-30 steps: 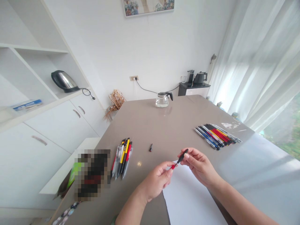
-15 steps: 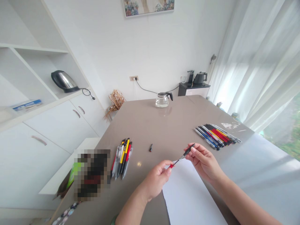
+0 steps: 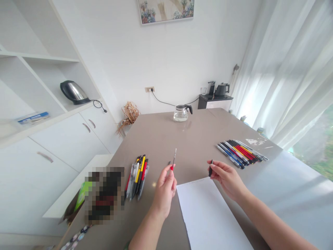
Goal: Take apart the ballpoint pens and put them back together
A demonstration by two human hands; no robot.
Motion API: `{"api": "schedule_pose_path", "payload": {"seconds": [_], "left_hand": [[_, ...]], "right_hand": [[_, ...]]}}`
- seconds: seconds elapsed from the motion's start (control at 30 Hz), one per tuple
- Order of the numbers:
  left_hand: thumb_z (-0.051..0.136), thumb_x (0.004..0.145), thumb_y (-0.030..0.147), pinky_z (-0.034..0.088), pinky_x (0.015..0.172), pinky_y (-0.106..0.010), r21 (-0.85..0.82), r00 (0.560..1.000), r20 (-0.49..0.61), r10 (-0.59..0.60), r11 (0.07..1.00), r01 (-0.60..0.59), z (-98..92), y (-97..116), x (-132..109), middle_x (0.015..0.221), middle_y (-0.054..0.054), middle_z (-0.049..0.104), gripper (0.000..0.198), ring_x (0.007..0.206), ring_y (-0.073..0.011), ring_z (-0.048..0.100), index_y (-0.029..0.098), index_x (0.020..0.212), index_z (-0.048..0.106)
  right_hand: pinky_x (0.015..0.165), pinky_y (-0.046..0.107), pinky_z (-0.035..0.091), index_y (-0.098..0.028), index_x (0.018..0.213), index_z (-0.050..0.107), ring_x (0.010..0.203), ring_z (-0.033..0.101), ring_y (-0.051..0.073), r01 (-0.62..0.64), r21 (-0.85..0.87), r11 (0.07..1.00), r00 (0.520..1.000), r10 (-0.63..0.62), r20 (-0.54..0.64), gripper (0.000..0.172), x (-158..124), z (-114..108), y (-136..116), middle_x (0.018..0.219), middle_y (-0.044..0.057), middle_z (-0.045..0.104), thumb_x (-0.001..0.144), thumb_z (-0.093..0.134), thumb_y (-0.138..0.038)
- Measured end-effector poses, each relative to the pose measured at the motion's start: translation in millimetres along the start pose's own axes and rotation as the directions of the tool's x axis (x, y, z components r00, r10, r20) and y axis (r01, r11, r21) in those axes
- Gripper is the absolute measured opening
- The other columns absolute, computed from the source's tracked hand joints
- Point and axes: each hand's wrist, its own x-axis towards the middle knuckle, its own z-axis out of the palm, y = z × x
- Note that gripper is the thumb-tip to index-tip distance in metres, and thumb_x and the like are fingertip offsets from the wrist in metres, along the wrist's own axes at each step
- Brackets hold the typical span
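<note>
— They've parted! Your left hand (image 3: 164,189) pinches the red pen part (image 3: 172,168), its refill (image 3: 174,157) now upright above the fingertips; your right hand (image 3: 227,176) pinches the black barrel (image 3: 210,170), well apart.
— Anything hidden?
— The small cap (image 3: 169,162), mostly, behind your left fingers. White paper (image 3: 208,215) lies below your fingers, on the brown table (image 3: 156,135).

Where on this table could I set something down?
The widest bare stretch of table lies between the glass pot, the pen row and the small dark piece just beyond the left hand. Another lies between that row and the right arm. It's crowded at the left pen bunch and around the paper and right hand.
</note>
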Motion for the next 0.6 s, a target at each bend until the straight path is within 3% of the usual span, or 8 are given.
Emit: {"api": "schedule_pose_path", "payload": {"seconds": [0.1,0.17,0.3,0.4,0.6], "left_hand": [[0.042,0.079,0.047,0.016,0.040,-0.018,-0.026,0.990,-0.126,0.062,0.997,-0.066,-4.9,1,2,0.054,0.007,0.031,0.043,0.044,-0.0061,0.021,0.022,0.114,0.043],[0.042,0.079,0.048,0.017,0.040,-0.018,-0.026,0.979,-0.180,0.091,0.995,-0.098,-6.6,2,2,0.055,0.006,0.032,0.043,0.044,-0.0061,0.022,0.022,0.114,0.043],[0.042,0.079,0.049,0.017,0.040,-0.018,-0.037,0.976,-0.191,0.106,0.993,-0.115,-6.9,4,1,0.054,0.007,0.032,0.044,0.044,-0.0062,0.023,0.022,0.113,0.043],[0.041,0.079,0.048,0.018,0.040,-0.018,-0.045,0.978,-0.184,0.100,0.993,-0.110,-6.4,4,-1,0.054,0.006,0.032,0.043,0.045,-0.0061,0.023,0.022,0.113,0.043],[0.040,0.079,0.049,0.020,0.042,-0.018,-0.002,0.978,-0.182,0.099,0.995,-0.101,-5.2,2,-3,0.054,0.006,0.032,0.045,0.046,-0.0067,0.025,0.022,0.115,0.042]], "right_hand": [[0.053,0.026,0.041,-0.014,0.096,0.055,0.050,0.049,0.011,-0.027,-0.256,0.966,0.995,0.052,0.088,0.031,3,16,3,0.059,0.001,0.055,0.073,0.053,-0.034],[0.049,0.025,0.040,-0.016,0.098,0.054,0.048,0.050,0.012,0.004,-0.449,0.893,0.987,0.070,0.148,0.030,9,27,7,0.055,-0.001,0.055,0.073,0.050,-0.033],[0.050,0.022,0.039,-0.019,0.097,0.055,0.053,0.055,0.013,0.140,-0.781,0.608,0.982,0.012,0.186,0.028,29,44,13,0.059,-0.001,0.060,0.074,0.045,-0.032],[0.055,0.022,0.040,-0.018,0.097,0.056,0.061,0.057,0.013,0.163,-0.869,0.467,0.985,-0.020,0.174,0.028,44,56,15,0.066,0.001,0.063,0.074,0.045,-0.031],[0.061,0.023,0.038,-0.018,0.101,0.056,0.075,0.058,0.018,0.178,-0.925,0.336,0.984,-0.038,0.176,0.032,59,84,25,0.082,0.006,0.065,0.074,0.046,-0.033]]}}
